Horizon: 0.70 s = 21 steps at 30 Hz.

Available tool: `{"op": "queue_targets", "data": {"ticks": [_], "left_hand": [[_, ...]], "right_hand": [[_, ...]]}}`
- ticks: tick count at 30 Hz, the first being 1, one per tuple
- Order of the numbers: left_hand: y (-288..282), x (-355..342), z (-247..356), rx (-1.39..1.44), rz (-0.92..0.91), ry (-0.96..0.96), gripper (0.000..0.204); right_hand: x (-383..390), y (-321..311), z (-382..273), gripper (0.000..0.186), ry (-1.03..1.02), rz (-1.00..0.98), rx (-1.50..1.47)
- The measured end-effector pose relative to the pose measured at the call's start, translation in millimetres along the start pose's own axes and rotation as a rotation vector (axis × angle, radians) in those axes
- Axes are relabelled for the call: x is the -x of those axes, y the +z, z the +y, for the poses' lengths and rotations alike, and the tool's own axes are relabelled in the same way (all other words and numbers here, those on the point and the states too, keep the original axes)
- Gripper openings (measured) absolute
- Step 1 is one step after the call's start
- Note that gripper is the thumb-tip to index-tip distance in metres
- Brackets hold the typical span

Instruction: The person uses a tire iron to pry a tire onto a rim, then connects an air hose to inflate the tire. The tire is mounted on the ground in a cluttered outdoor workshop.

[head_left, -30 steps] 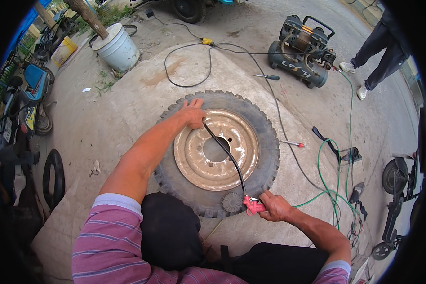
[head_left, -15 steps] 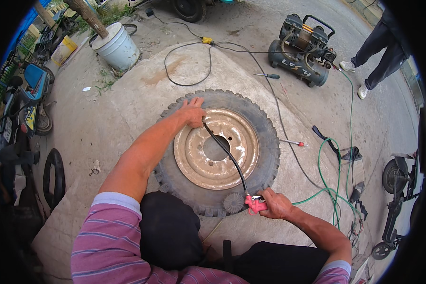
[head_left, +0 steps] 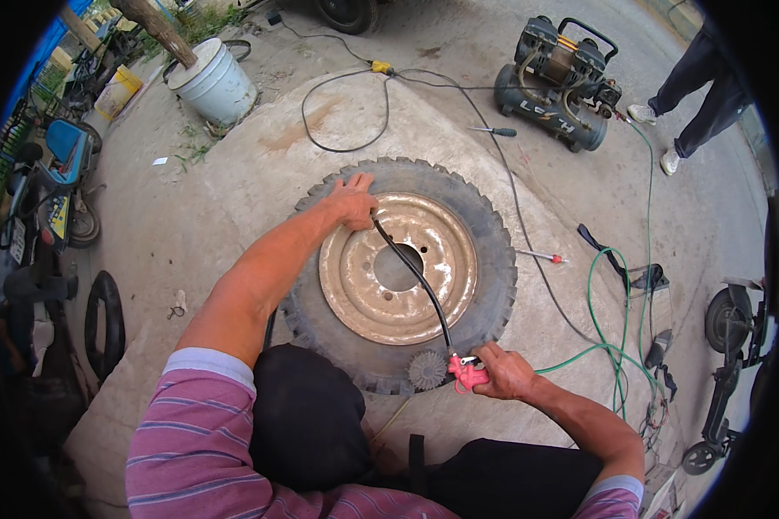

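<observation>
So the wheel [head_left: 368,298] is lying flat on the concrete slab [head_left: 208,225], right between two hands set well apart. Left hand [head_left: 352,205] is on its far left side, fingers spread. Right hand [head_left: 504,372], just by the near right side, is wrapped around the grip of a pink air gun [head_left: 467,374], with a grey ribbed disc [head_left: 427,372] beside that. A black hose [head_left: 419,277] runs from the gun across to the left hand; tbh can't tell if those fingers pinch its end. Compressor [head_left: 554,86] sits past the slab's far right edge.
</observation>
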<state>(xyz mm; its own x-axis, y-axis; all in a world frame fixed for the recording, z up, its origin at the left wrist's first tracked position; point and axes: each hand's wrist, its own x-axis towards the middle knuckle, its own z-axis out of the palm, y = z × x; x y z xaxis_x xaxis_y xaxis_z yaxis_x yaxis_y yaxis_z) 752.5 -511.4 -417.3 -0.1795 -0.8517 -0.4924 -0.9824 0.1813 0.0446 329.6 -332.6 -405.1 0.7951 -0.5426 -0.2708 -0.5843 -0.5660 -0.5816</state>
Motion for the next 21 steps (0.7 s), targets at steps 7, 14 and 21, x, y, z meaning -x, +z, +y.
{"op": "queue_targets", "data": {"ticks": [7,14,21], "left_hand": [[-2.2,4.1,2.1,0.033,0.008,-0.014,0.048],[16.5,11.5,-12.4,0.155,0.183,0.045,0.045],[-1.0,33.0,-32.4,0.359,0.005,-0.043,0.032]], "right_hand": [[-3.1,2.2,-1.0,0.060,0.033,-0.065,-0.045],[2.7,1.7,-3.0,0.059,0.075,-0.075,-0.065],[6.4,-0.4,-0.4,0.053,0.088,-0.074,-0.035]]}}
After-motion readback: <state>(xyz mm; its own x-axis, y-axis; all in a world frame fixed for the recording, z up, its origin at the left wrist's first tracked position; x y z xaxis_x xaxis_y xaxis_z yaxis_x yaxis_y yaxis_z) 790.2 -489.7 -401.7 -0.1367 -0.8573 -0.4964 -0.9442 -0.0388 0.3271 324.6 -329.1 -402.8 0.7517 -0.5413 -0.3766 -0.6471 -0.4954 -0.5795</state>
